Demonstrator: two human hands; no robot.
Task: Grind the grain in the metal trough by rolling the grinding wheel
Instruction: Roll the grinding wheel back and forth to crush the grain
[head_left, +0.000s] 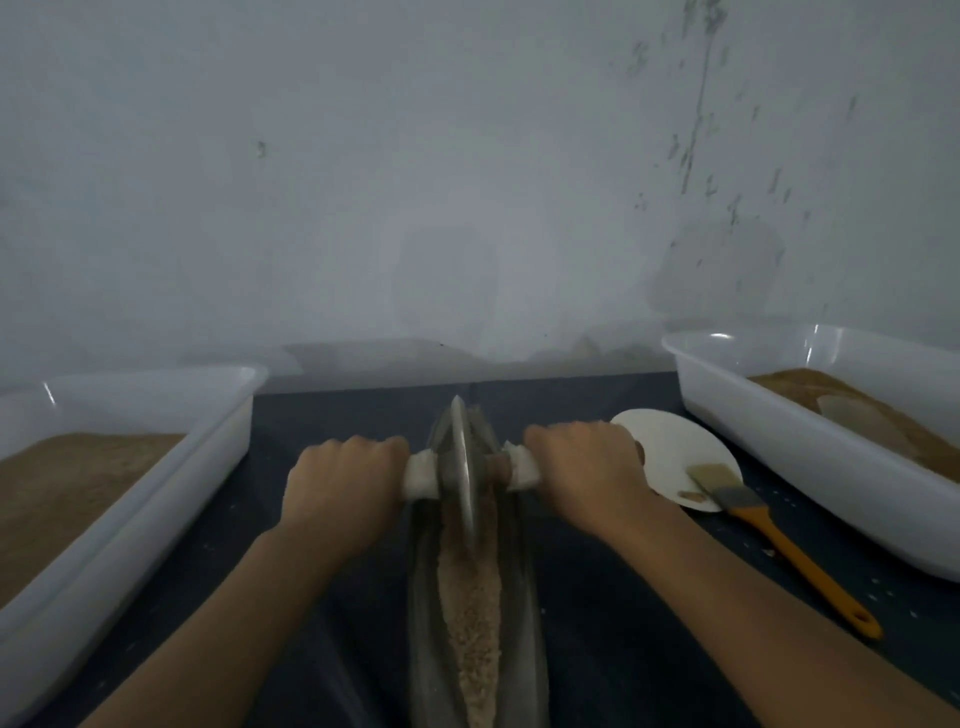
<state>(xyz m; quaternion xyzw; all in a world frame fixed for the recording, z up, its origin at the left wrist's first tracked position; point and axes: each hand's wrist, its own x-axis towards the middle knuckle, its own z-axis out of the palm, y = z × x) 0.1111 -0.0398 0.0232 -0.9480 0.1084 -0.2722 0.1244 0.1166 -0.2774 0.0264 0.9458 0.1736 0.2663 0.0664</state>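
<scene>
Both the left hand (345, 480) and right hand (584, 467) were curled tight round the wrapped axle of the grinding wheel (464, 470), which stood toward the far end of the metal trough (423, 613), where an uneven push might tip it and spill the grain (475, 629).

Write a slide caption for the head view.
Both hands, left and right, grip the wheel over grain.

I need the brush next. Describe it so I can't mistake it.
Start at the big white plastic tub on the right. Just in front of its near wall lies a white plate. The flat paintbrush rests its bristles on that plate, its orange handle pointing toward you: the only orange thing there.
</scene>
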